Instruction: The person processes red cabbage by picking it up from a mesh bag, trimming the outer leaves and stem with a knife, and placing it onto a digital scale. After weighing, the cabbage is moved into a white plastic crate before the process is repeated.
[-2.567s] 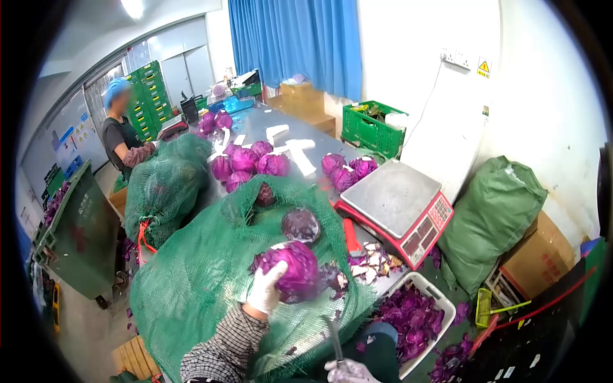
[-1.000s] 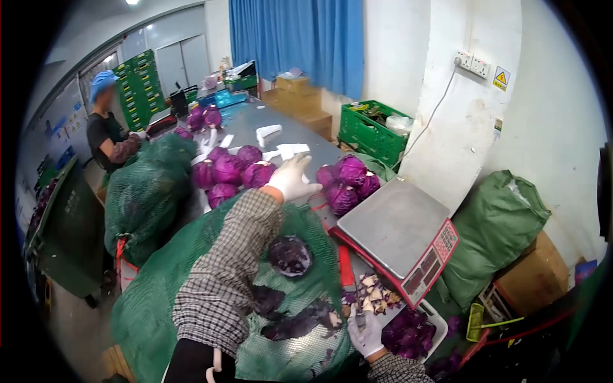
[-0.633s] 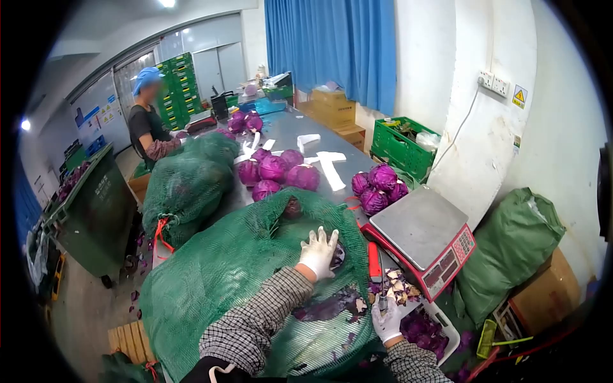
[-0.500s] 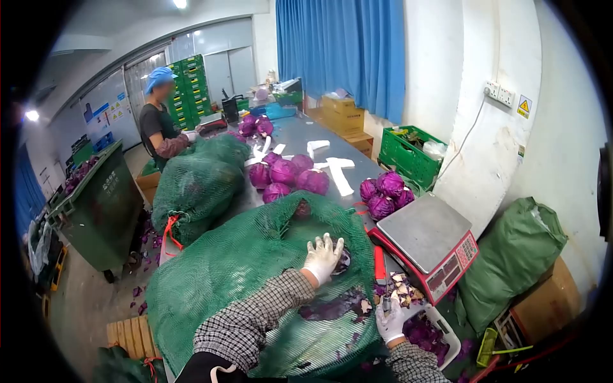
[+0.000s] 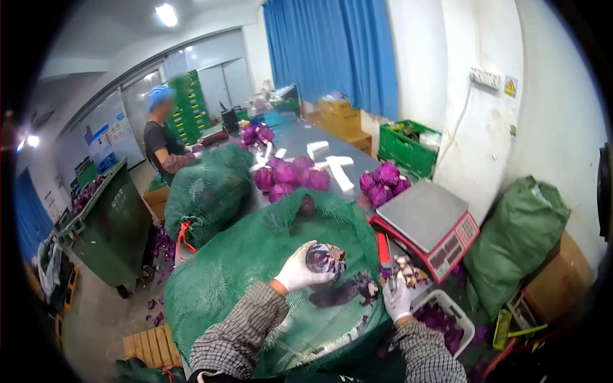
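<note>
My left hand [image 5: 301, 268], in a white glove, grips a red cabbage [image 5: 325, 260] with its cut stem end facing right. The cabbage is above a green mesh sack [image 5: 236, 274] spread over the near table. Beneath it lie loose dark purple leaves [image 5: 341, 292] on the mesh. My right hand [image 5: 397, 300], also gloved, is closed around a small grey metal tool [image 5: 392, 282]; its kind is hard to make out. That hand is beside pale stem trimmings [image 5: 412, 273] and a white basket [image 5: 469, 329] of purple leaves.
A red-framed scale [image 5: 424, 214] stands right of the sack, near several cabbages [image 5: 385, 182]. More peeled cabbages [image 5: 287, 173] sit farther back. Left are a full mesh sack [image 5: 207, 182], a green wheeled bin [image 5: 105, 223] and a co-worker [image 5: 163, 137]. A green sack [image 5: 517, 242] stands right.
My left hand has gone from lying spread over the cabbage in the sack to gripping it, lifted and moved slightly left. My right hand stays near the basket with the metal tool.
</note>
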A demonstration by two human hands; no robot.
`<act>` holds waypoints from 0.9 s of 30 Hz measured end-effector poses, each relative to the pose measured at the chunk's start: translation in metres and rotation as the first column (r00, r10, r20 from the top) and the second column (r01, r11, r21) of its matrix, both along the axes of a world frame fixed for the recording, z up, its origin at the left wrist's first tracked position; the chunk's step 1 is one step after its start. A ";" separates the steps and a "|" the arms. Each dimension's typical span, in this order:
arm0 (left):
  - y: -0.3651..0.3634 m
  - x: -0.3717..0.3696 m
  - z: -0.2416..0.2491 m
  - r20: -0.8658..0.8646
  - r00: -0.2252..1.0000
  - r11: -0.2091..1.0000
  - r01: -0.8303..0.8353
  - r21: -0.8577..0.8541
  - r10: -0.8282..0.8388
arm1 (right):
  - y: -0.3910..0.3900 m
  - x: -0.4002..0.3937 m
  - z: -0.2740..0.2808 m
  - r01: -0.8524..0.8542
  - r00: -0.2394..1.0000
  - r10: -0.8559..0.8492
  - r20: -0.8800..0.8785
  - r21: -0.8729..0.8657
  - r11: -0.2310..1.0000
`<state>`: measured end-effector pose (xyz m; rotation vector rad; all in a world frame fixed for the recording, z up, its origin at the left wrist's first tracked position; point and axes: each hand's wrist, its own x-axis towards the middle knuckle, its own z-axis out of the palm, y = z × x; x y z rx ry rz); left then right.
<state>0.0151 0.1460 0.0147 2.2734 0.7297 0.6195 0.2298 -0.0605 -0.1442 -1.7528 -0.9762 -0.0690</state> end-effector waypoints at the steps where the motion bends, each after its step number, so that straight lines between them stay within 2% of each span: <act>1: -0.023 -0.011 0.014 -0.041 0.998 0.997 0.053 -0.054 -0.055 | 0.003 0.004 -0.011 -0.070 0.983 0.079 -0.164 0.057 0.996; 2: -0.043 -0.018 0.025 -0.076 0.991 0.988 0.105 -0.109 -0.114 | 0.004 0.009 -0.023 -0.124 0.936 0.160 -0.315 0.130 0.984; 4: -0.071 -0.024 0.027 -0.234 0.958 0.986 0.163 -0.028 -0.165 | -0.006 0.000 -0.018 -0.123 0.945 0.140 -0.296 0.076 0.990; 5: -0.079 -0.025 0.019 -0.277 0.945 0.985 0.162 -0.062 -0.173 | -0.019 -0.010 -0.013 -0.090 0.971 0.099 -0.216 0.051 0.995; 6: -0.086 -0.024 0.011 -0.319 0.930 0.983 0.158 -0.095 -0.180 | -0.040 -0.035 0.043 -0.058 0.997 0.056 -0.045 -0.042 0.997; 7: -0.091 -0.021 0.006 -0.310 0.922 0.965 0.178 -0.191 -0.231 | -0.052 -0.049 0.061 -0.059 0.998 0.059 -0.009 -0.011 0.998; 8: -0.091 -0.021 -0.019 -0.350 0.917 0.979 0.154 -0.132 -0.191 | -0.063 -0.060 0.069 -0.062 0.998 0.062 0.027 0.020 0.998; 9: -0.094 -0.018 -0.021 -0.362 0.917 0.986 0.145 -0.087 -0.167 | -0.075 -0.068 0.071 -0.128 0.990 0.127 -0.060 -0.013 0.992; 12: -0.099 -0.005 -0.010 -0.434 0.890 0.989 0.144 -0.033 -0.144 | -0.098 -0.095 0.061 -0.211 0.966 0.160 -0.201 -0.264 0.941; 13: -0.095 -0.002 -0.011 -0.441 0.882 0.986 0.150 -0.073 -0.167 | -0.102 -0.100 0.035 -0.297 0.932 0.218 -0.288 -0.267 0.917; 15: -0.091 0.002 -0.004 -0.448 0.873 0.980 0.144 -0.138 -0.192 | -0.105 -0.110 0.058 -0.270 0.941 0.188 -0.282 -0.287 0.919; 17: -0.088 0.001 -0.009 -0.409 0.891 0.979 0.158 -0.130 -0.198 | -0.108 -0.119 0.081 -0.191 0.980 0.161 -0.118 -0.317 0.929; 21: -0.085 0.001 -0.007 -0.415 0.888 0.976 0.140 -0.168 -0.199 | -0.105 -0.124 0.082 -0.195 0.978 0.161 -0.131 -0.306 0.932; 24: -0.086 0.002 0.003 -0.414 0.884 0.970 0.146 -0.196 -0.216 | -0.100 -0.122 0.083 -0.163 0.986 0.169 -0.007 -0.295 0.941; 27: -0.084 0.004 -0.004 -0.425 0.878 0.973 0.165 -0.159 -0.218 | -0.093 -0.118 0.081 -0.161 0.983 0.181 0.007 -0.426 0.890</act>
